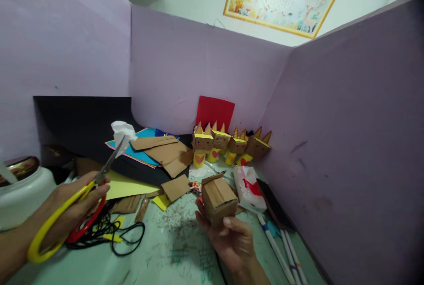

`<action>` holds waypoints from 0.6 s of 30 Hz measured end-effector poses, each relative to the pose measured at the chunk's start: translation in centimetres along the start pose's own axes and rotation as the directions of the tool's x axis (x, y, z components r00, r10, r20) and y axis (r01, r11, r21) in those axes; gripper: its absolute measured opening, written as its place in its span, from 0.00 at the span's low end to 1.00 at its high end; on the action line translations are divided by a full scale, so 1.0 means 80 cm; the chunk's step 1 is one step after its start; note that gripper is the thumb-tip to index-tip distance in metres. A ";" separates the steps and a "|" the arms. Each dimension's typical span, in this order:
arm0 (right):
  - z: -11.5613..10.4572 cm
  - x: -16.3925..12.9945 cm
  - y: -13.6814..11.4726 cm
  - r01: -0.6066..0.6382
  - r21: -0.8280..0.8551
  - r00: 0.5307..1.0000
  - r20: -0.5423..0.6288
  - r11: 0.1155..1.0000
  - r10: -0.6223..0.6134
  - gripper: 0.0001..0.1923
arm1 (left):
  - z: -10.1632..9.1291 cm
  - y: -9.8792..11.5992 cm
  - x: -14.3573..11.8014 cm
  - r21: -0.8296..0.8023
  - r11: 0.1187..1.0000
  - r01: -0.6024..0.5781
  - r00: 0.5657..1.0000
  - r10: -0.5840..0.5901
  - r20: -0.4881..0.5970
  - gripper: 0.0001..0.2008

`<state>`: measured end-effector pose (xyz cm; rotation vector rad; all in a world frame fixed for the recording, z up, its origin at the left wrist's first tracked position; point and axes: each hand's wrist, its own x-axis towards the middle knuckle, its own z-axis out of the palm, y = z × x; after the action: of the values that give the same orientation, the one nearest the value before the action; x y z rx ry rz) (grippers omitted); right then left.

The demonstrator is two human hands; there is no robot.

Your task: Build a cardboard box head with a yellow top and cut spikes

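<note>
My left hand [77, 199] grips a pair of scissors [105, 169] by the blades' base, with the yellow and red handle loops hanging back towards my wrist. A crumpled white tissue [123, 134] is at the blade tips; whether it is pinched between them I cannot tell. My right hand [230, 238] holds a small cardboard box [218, 199] from below, fingers and thumb around its lower part, above the table. Beneath the left hand lies a tangle of black cord [127, 241].
Several cardboard figures [214, 146] with pointed horns stand at the back before a red sheet [215, 110]. Cardboard pieces [172, 157] and coloured paper [127, 185] lie left of centre. A tissue pack [248, 188] and markers [274, 247] are at right; a white jar [24, 196] stands left.
</note>
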<state>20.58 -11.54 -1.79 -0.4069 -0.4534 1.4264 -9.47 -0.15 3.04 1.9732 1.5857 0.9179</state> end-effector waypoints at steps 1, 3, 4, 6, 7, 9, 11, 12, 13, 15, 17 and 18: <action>0.000 0.000 0.000 0.002 0.008 1.000 0.000 1.000 -0.002 0.20 | 0.008 0.009 -0.001 -0.010 1.000 0.005 0.999 -0.005 -0.036 0.14; -0.002 -0.001 0.000 0.012 0.022 1.000 -0.008 1.000 -0.012 0.20 | 0.024 0.024 0.005 -0.114 0.993 0.007 1.000 -0.007 0.006 0.14; -0.002 -0.001 0.000 0.017 0.027 1.000 -0.013 0.999 -0.016 0.20 | 0.032 0.029 0.013 -0.213 0.976 0.050 0.997 -0.036 0.071 0.13; -0.004 -0.001 -0.001 0.025 0.026 0.999 -0.031 0.999 -0.024 0.21 | 0.041 0.034 0.038 -0.463 0.860 0.215 0.960 -0.100 0.260 0.11; -0.004 -0.001 -0.001 0.025 0.023 0.999 -0.041 0.999 -0.024 0.22 | 0.043 0.035 0.053 -0.498 0.825 0.268 0.943 -0.117 0.312 0.12; -0.006 0.000 -0.002 0.028 0.019 0.998 -0.056 0.999 -0.027 0.24 | 0.042 0.035 0.081 -0.538 0.768 0.348 0.911 -0.141 0.388 0.10; -0.010 0.001 -0.002 0.022 0.026 0.999 -0.049 0.999 -0.020 0.25 | 0.037 0.037 0.096 -0.599 0.690 0.406 0.884 -0.131 0.449 0.04; -0.012 0.001 -0.002 0.014 0.035 0.999 -0.033 0.999 -0.013 0.25 | 0.035 0.040 0.097 -0.636 0.608 0.475 0.853 -0.140 0.503 0.02; -0.014 0.001 -0.002 0.003 0.044 1.000 -0.013 0.999 -0.002 0.24 | 0.033 0.043 0.095 -0.660 0.489 0.570 0.801 -0.153 0.578 0.03; -0.018 0.001 -0.002 -0.020 0.052 1.000 0.024 0.998 0.018 0.23 | 0.032 0.053 0.081 -0.622 0.230 0.748 0.660 -0.169 0.732 0.05; -0.020 0.001 0.000 -0.021 0.048 0.999 0.028 0.999 0.020 0.23 | 0.035 0.064 0.062 -0.570 0.150 0.808 0.588 -0.142 0.796 0.06; -0.020 0.001 0.000 -0.017 0.046 1.000 0.016 0.999 0.016 0.24 | 0.039 0.068 0.051 -0.575 0.185 0.797 0.600 -0.126 0.790 0.08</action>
<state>21.40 -11.46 -3.13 -0.3632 -0.4305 1.4542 -3.06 2.70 5.65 0.6283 0.8237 0.5482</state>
